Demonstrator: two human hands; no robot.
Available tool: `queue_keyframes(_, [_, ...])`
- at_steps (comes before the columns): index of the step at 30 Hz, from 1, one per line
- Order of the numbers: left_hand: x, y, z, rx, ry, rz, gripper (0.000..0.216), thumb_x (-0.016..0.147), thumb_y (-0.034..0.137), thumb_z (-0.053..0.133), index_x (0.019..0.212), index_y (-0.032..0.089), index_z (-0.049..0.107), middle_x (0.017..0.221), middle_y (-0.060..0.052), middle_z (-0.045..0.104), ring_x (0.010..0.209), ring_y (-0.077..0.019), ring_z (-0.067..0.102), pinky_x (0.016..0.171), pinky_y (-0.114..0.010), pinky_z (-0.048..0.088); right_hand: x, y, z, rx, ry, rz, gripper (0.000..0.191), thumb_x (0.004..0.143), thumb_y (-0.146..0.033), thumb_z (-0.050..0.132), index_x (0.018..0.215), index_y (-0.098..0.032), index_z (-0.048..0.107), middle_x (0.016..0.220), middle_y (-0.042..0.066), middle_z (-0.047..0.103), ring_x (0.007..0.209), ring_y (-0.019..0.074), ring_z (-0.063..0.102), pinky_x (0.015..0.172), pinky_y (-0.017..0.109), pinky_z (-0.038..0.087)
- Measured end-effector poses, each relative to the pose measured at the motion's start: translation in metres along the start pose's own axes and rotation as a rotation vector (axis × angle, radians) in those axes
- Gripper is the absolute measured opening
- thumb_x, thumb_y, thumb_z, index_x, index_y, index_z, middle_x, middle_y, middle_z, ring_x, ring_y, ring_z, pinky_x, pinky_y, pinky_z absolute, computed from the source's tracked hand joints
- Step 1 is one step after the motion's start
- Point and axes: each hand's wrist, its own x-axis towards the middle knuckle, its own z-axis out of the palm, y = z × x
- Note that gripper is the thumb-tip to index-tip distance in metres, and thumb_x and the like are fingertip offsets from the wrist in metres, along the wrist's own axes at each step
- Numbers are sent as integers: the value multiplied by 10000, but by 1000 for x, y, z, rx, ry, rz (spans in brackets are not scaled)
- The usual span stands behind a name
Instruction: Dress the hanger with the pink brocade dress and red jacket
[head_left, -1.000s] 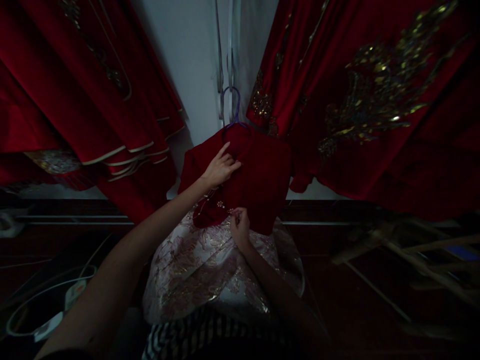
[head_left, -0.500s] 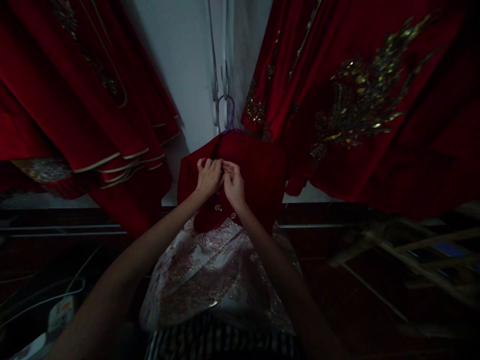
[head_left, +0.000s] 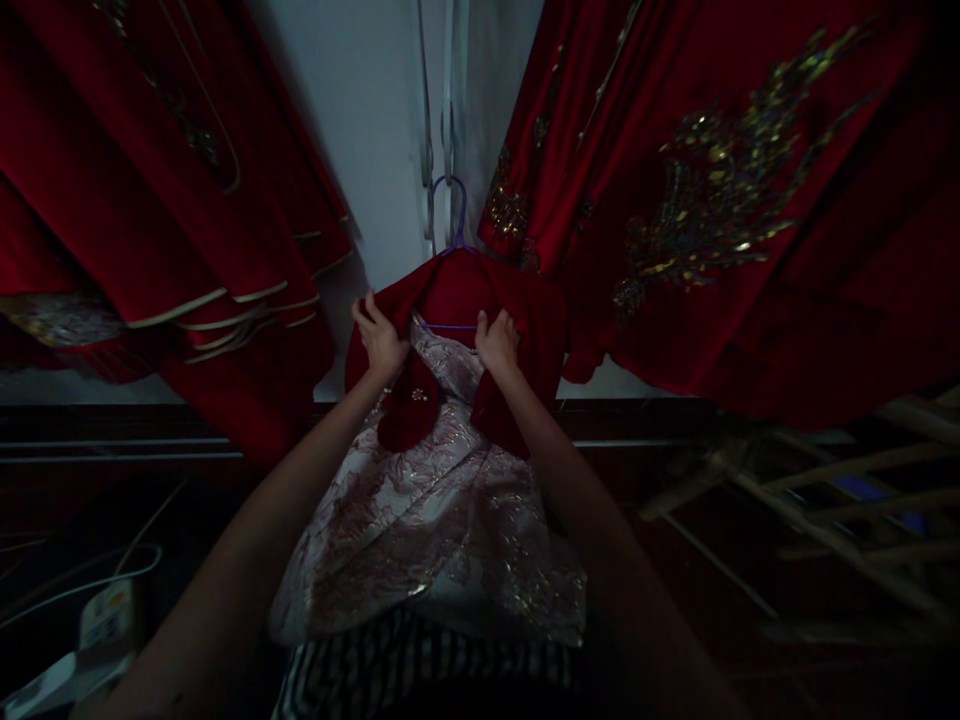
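A small dark red velvet jacket [head_left: 450,290] hangs on a purple hanger [head_left: 448,205] over a pale embroidered dress [head_left: 435,520]. My left hand [head_left: 381,340] is closed on the jacket's left front panel. My right hand [head_left: 496,345] is closed on the right front panel. The two panels are held apart, and the dress bodice and the hanger's bar show between them. A beaded ornament [head_left: 415,395] sits on the left panel below my left hand.
Large red garments with gold embroidery [head_left: 720,200] hang at the right, and red garments with cream piping [head_left: 187,250] at the left. A white wall [head_left: 382,130] lies behind. A power strip with cables [head_left: 97,620] lies lower left, a wooden frame [head_left: 825,480] at the right.
My hands were together at the jacket's closure half a second ago. They have moved apart, each pulling a front panel sideways, so the jacket is spread wide over the dress.
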Motion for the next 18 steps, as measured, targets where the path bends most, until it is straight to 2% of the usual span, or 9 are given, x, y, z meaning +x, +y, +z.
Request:
queue_keyframes(3, [23, -26, -7, -70, -184, -169, 780, 610, 71, 574, 1364, 197, 418, 1227, -167, 590, 1071, -329, 611, 908, -471, 484, 23, 19, -32, -94, -25, -79, 449, 959, -426, 271, 1001, -76, 549, 965, 211, 627, 965, 276, 614, 900, 457, 434])
queue_keyframes(6, [42, -41, -23, -17, -197, -202, 537, 641, 114, 561, 1167, 213, 604, 1012, -119, 686, 968, -326, 642, 861, -449, 485, 45, 27, -60, -226, -31, -132, 416, 974, -319, 222, 936, -84, 564, 875, 177, 625, 844, 245, 628, 826, 422, 453])
queue_keyframes(9, [52, -45, -43, -7, -177, -199, 274, 680, 206, 546, 920, 173, 674, 844, -97, 685, 869, -295, 646, 796, -393, 493, 63, 27, -79, -312, -53, -155, 377, 971, -252, 251, 976, -61, 575, 881, 182, 622, 838, 238, 626, 814, 417, 456])
queue_keyframes(12, [58, -43, -67, -78, -224, -223, 137, 667, 228, 534, 717, 144, 628, 668, -53, 613, 704, -221, 610, 679, -316, 485, 74, 22, -88, -417, -148, -121, 361, 972, -238, 293, 1055, -44, 587, 926, 203, 634, 896, 257, 631, 823, 421, 465])
queue_keyframes(15, [62, -32, -94, -238, -367, -336, 96, 602, 192, 532, 668, 142, 581, 572, -11, 549, 548, -154, 525, 552, -266, 444, 82, 14, -93, -575, -289, -41, 366, 972, -256, 317, 1150, -84, 587, 1032, 213, 645, 988, 272, 627, 853, 403, 475])
queue_keyframes(18, [60, -14, -118, -469, -566, -454, 152, 548, 161, 518, 691, 146, 569, 513, 12, 526, 464, -138, 484, 490, -264, 430, 86, 7, -93, -699, -377, -2, 388, 967, -243, 302, 1228, -125, 563, 1146, 203, 634, 1057, 274, 617, 884, 387, 483])
